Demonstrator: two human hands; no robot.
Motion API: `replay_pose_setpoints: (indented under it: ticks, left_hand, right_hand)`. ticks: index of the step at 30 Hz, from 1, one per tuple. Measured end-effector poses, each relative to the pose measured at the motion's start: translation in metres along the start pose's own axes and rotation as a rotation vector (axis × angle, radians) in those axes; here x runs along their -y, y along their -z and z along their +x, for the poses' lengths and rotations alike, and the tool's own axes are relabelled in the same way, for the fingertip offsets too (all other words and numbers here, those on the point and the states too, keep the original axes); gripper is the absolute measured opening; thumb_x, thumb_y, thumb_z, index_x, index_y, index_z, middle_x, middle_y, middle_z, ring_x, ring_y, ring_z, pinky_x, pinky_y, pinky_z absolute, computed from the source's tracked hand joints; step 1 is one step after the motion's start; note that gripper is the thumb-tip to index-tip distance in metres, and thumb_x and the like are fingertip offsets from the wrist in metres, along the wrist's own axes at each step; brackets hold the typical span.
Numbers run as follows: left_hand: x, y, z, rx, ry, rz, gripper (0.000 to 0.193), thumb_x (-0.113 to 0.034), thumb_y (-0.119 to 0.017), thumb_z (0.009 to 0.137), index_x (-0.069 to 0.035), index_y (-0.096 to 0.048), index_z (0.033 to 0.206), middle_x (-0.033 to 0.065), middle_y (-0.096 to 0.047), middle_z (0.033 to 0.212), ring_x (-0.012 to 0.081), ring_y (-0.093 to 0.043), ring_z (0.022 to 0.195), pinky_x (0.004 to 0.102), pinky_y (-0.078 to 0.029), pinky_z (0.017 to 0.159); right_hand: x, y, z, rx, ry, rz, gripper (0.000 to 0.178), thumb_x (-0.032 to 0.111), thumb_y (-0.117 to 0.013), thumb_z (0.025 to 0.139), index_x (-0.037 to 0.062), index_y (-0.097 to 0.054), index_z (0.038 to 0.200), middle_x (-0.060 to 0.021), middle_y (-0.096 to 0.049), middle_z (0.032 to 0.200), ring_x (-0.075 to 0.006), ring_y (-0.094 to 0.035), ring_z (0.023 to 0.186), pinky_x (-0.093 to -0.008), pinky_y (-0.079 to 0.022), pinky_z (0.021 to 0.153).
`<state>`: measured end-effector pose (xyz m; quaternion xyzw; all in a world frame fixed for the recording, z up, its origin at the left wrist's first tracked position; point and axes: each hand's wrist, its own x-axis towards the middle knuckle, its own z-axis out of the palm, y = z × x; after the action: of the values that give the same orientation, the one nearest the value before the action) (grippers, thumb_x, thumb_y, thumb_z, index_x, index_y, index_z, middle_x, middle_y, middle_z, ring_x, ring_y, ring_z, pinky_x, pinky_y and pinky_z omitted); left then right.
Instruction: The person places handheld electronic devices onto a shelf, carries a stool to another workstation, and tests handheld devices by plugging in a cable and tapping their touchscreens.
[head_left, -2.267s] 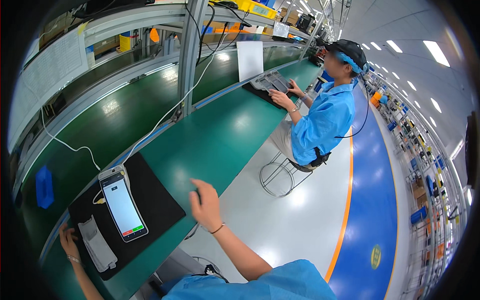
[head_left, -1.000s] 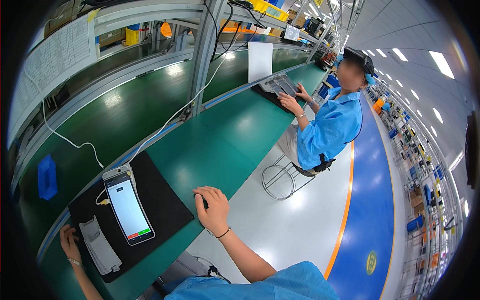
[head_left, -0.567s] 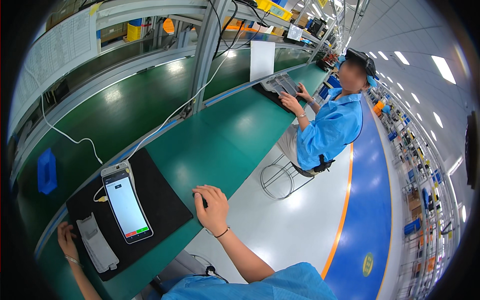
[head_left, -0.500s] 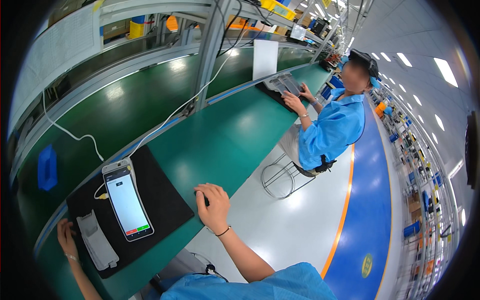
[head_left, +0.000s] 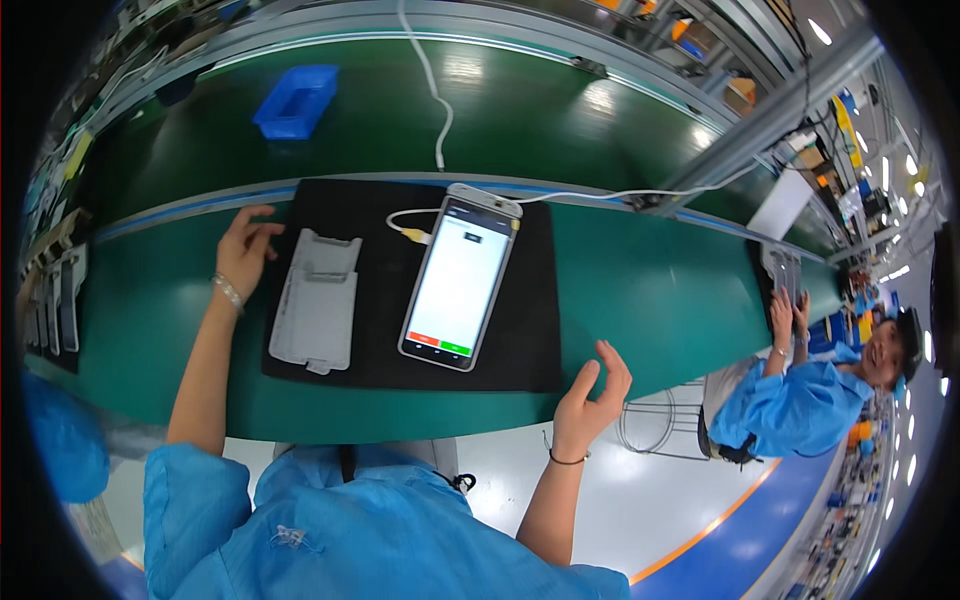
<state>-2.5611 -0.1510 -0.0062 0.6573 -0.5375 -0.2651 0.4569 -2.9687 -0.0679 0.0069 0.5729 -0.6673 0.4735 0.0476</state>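
On the mat [head_left: 528, 300], the device [head_left: 455, 285] shows illegible text.

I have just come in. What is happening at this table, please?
A person is at a green table. The left hand is beside a black mat, near a grey cover; the right hand is open near the mat's right front corner. Both look empty. On the mat lies a phone-like device with a lit screen. Farther right, a co-worker has both hands at a grey tray.

Both hands [head_left: 244, 250] [head_left: 590, 398] (loosely bent) are well apart.
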Motion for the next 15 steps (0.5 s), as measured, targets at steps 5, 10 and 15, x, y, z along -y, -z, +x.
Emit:
replay_pose_setpoints:
  ticks: [5, 10, 15]
  left_hand:
    - [-0.009, -0.004, -0.013, 0.004, 0.035, -0.048, 0.024, -0.003, -0.046, 0.085, -0.008, -0.051, 0.107, 0.0081, -0.065, 0.090, 0.0081, -0.057, 0.061, 0.0208, -0.045, 0.048]
    - [-0.024, -0.014, -0.025, 0.142, 0.040, -0.156, 0.028, 0.002, -0.047, 0.082, -0.005, -0.048, 0.110, 0.0134, -0.062, 0.100, 0.0105, -0.059, 0.068, 0.0232, -0.049, 0.058]
    - [-0.025, -0.029, -0.029, 0.299, -0.028, -0.253, 0.030, 0.003, -0.046, 0.082, -0.004, -0.047, 0.111, 0.0142, -0.058, 0.108, 0.0121, -0.060, 0.074, 0.0247, -0.051, 0.064]
  right_hand:
    - [0.049, -0.019, -0.005, 0.457, -0.301, 0.773, 0.044, 0.005, -0.050, 0.086, 0.0002, -0.037, 0.128, -0.0197, -0.050, 0.118, -0.0239, -0.052, 0.108, -0.0307, -0.042, 0.089]
    - [0.053, -0.029, 0.010, 0.639, -0.453, 0.996, 0.062, -0.003, -0.048, 0.082, 0.0017, -0.019, 0.137, -0.0238, -0.046, 0.121, -0.0260, -0.051, 0.109, -0.0320, -0.043, 0.088]
    - [0.023, -0.021, 0.027, 0.666, -0.439, 1.069, 0.073, -0.013, -0.045, 0.070, -0.0001, -0.020, 0.138, -0.0220, -0.047, 0.120, -0.0244, -0.050, 0.110, -0.0326, -0.042, 0.090]
